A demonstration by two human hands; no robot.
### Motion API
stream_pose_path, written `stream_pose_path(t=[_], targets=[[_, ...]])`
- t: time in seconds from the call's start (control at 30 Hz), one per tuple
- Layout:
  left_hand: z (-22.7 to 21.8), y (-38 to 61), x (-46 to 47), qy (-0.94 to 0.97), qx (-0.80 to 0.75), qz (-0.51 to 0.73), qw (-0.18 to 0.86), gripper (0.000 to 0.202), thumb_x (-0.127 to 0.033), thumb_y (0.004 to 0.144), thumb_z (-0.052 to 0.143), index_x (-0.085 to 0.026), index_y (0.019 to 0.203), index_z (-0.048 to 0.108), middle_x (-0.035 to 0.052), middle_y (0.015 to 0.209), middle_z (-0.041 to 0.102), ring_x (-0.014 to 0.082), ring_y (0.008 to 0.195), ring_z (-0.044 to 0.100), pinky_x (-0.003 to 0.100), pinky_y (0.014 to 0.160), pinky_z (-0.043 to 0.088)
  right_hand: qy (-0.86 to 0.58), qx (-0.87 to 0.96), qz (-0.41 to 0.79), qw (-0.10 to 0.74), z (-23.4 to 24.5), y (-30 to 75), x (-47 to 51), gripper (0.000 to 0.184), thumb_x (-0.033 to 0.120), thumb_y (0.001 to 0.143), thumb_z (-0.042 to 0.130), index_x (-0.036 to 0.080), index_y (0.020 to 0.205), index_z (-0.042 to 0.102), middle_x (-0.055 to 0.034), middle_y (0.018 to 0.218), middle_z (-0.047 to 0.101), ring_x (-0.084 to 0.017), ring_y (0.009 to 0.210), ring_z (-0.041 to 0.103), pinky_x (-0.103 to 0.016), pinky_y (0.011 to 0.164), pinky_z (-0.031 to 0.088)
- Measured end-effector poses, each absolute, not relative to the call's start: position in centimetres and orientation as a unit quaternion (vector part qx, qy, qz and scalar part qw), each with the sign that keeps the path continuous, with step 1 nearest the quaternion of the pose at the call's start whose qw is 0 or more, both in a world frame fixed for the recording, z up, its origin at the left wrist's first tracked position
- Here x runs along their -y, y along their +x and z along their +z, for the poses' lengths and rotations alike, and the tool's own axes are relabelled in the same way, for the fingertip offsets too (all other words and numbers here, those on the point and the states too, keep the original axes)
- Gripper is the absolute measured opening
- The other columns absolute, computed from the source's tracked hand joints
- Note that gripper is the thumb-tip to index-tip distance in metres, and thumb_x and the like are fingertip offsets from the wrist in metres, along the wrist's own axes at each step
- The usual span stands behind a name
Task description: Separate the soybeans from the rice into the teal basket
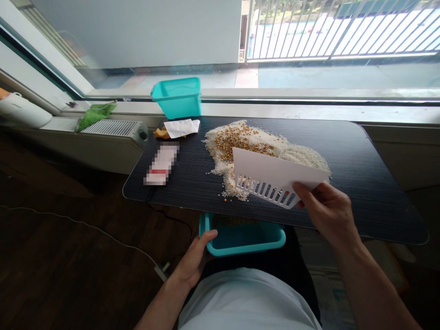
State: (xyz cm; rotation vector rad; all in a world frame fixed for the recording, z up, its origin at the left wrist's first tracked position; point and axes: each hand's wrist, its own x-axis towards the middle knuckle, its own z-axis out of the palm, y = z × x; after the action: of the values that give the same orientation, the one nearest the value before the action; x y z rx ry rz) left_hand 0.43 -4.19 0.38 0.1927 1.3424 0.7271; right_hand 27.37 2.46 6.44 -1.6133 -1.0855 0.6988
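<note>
My right hand (325, 211) grips a white slotted basket (275, 176) by its corner, tilted on the black table (360, 160) against a heap of white rice mixed with yellow beans (247, 144). My left hand (195, 257) holds the left rim of a teal tub (244, 238), which sits below the table's near edge on my lap. Some beans lie inside that tub.
A second teal tub (177, 97) stands at the table's back left, with a white paper (181, 127) over something orange in front of it. A blurred packet (161, 163) lies at the left. A radiator (103, 133) with a green cloth (95, 114) stands further left. A cable (85, 227) crosses the floor.
</note>
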Motion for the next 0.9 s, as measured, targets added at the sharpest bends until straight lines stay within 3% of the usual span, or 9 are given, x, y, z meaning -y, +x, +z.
stream_pose_path(t=[0.23, 0.57, 0.9], targets=[[0.1, -0.1, 4.3, 0.087, -0.610, 0.340, 0.711, 0.035, -0.037, 0.079, 0.076, -0.016, 0.106, 0.070, 0.0137, 0.113, 0.078, 0.0323, 0.111, 0.071, 0.038, 0.087, 0.058, -0.650, 0.500, 0.308, 0.482, 6.2, 27.2, -3.4, 0.023, 0.044, 0.076, 0.080, 0.022, 0.078, 0.073, 0.0012, 0.057, 0.066, -0.015, 0.048, 0.058, -0.025, 0.044, 0.047], [0.2, -1.0, 4.2, 0.083, -0.615, 0.349, 0.703, 0.039, -0.038, 0.079, 0.076, -0.018, 0.112, 0.071, 0.0114, 0.113, 0.077, 0.0310, 0.111, 0.070, 0.038, 0.088, 0.057, -0.655, 0.492, 0.265, 0.509, 5.7, 27.6, -2.8, 0.026, 0.049, 0.073, 0.079, 0.025, 0.067, 0.070, 0.0019, 0.052, 0.062, -0.015, 0.045, 0.054, -0.026, 0.041, 0.045], [0.2, -1.0, 4.2, 0.088, -0.617, 0.346, 0.701, 0.042, -0.038, 0.081, 0.073, -0.017, 0.117, 0.069, 0.0112, 0.116, 0.077, 0.0297, 0.111, 0.070, 0.034, 0.079, 0.056, -0.653, 0.487, 0.281, 0.508, 6.0, 27.3, -2.6, 0.027, 0.050, 0.073, 0.081, 0.024, 0.074, 0.074, 0.0007, 0.059, 0.066, -0.015, 0.048, 0.056, -0.027, 0.045, 0.050]])
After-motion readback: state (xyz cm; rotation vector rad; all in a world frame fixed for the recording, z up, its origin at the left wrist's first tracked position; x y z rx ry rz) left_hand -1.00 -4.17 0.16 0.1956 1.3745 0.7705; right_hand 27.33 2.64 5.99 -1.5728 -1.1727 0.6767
